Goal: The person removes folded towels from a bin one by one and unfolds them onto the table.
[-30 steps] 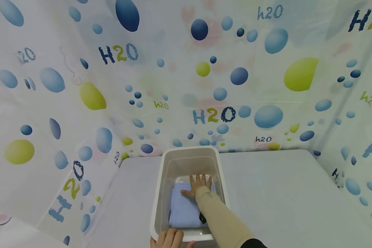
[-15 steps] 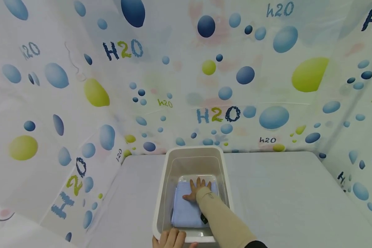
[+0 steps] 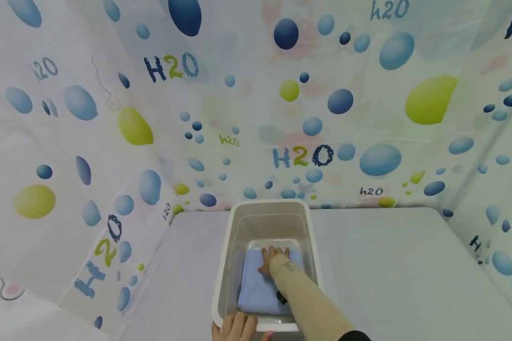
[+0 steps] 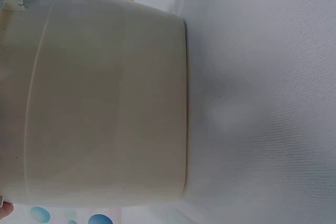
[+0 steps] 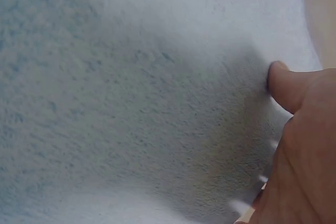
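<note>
A folded light-blue towel (image 3: 258,289) lies on the floor of a deep white plastic tub (image 3: 221,289). My right hand (image 3: 274,258) reaches into the tub and rests on the far part of the towel, fingers bent a little and apart. In the right wrist view the fuzzy towel (image 5: 157,108) fills most of the picture, with the thumb (image 5: 289,85) at its side. My left hand (image 3: 236,327) grips the tub's near rim, fingers over the edge. In the left wrist view the tub's outer wall (image 4: 105,103) shows, with a bit of fingertip at the lower left corner.
The tub stands on a table with a white cover (image 3: 379,265), near its back edge. Behind and at both sides hangs a white curtain (image 3: 239,104) printed with blue and green drops and H2O letters.
My right hand's fingers have drawn in from a wide, flat spread to a bent, closer pose on the towel. My left hand stays at the rim. The head view has shifted slightly.
</note>
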Demonstrator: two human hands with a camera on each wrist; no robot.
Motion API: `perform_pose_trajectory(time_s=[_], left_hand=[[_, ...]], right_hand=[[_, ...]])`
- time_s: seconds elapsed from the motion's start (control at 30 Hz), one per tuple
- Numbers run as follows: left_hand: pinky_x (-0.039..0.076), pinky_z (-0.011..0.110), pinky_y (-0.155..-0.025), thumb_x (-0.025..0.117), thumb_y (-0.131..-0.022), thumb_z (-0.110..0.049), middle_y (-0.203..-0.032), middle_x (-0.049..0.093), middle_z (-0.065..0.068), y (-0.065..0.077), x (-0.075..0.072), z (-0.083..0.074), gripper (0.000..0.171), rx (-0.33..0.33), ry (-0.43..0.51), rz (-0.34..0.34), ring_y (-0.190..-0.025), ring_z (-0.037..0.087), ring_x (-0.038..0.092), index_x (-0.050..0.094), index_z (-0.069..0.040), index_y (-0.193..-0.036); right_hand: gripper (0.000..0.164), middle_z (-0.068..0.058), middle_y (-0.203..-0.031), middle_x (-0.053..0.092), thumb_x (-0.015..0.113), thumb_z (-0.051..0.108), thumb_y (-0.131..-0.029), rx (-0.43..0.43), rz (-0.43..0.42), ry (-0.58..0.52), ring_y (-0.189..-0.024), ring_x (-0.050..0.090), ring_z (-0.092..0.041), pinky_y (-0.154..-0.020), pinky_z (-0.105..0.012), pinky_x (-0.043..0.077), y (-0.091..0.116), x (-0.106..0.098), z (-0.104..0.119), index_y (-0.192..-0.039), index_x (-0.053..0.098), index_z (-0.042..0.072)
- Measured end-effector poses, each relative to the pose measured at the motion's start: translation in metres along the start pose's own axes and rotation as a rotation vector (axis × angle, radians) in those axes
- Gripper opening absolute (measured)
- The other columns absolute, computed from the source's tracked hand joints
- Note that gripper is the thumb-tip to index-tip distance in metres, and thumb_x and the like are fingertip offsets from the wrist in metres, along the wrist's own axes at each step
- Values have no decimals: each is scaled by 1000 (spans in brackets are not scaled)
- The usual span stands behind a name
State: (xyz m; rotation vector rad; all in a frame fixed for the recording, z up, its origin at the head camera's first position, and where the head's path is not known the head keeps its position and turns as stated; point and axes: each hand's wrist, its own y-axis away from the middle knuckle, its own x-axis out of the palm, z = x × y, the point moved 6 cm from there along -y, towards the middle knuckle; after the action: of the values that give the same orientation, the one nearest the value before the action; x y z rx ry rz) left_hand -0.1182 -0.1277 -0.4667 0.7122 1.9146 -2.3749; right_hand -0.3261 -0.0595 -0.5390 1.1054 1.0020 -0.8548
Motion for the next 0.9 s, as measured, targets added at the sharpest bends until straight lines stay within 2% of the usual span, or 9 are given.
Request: perform_pose_trajectory(time_s=[0.2,0.33,0.5,0.63,0.77,0.9], left_hand=[[26,39,-46,37,-89,-63,-59,53,0,1,0,-1,57,-13,-8,4,-54,18,45,51,-16,-59],[27,40,-46,36,-90,-63,-60,53,0,2,0,-1,58,-20,-13,4,-56,18,46,51,-16,-60],[27,39,-46,36,-90,-62,-59,52,0,2,1,-2,58,-21,-3,-8,-55,18,45,51,-16,-59],[30,42,-46,36,-90,-62,-60,53,0,-1,0,-2,58,-68,6,45,-56,19,46,53,-16,-60],[33,48,-47,37,-90,-62,-62,54,0,-2,-2,-2,57,-101,10,98,-59,18,47,54,-16,-62],[34,47,-49,38,-90,-62,-64,55,-1,-2,-2,-1,56,-110,10,112,-61,18,48,55,-16,-63]], right_hand=[[64,-8,-130,48,57,49,-85,-30,9,11,-122,43,-27,-104,-46,33,-11,9,-2,-138,41,17],[66,-9,-125,49,56,53,-83,-52,-26,48,-115,45,-26,-99,-42,35,-17,13,-2,-137,42,18],[75,-9,-121,51,53,66,-80,-15,-37,116,-105,47,-23,-91,-38,38,-9,-2,-2,-138,40,20],[77,-7,-117,51,51,71,-78,12,-36,156,-101,48,-21,-85,-35,40,-5,-13,-1,-135,40,21],[77,-7,-126,47,51,69,-79,1,-31,167,-110,45,-21,-90,-36,39,1,-27,5,-139,37,22],[82,-8,-135,42,55,68,-78,-11,-44,149,-122,40,-24,-98,-38,35,-4,-30,8,-142,32,23]])
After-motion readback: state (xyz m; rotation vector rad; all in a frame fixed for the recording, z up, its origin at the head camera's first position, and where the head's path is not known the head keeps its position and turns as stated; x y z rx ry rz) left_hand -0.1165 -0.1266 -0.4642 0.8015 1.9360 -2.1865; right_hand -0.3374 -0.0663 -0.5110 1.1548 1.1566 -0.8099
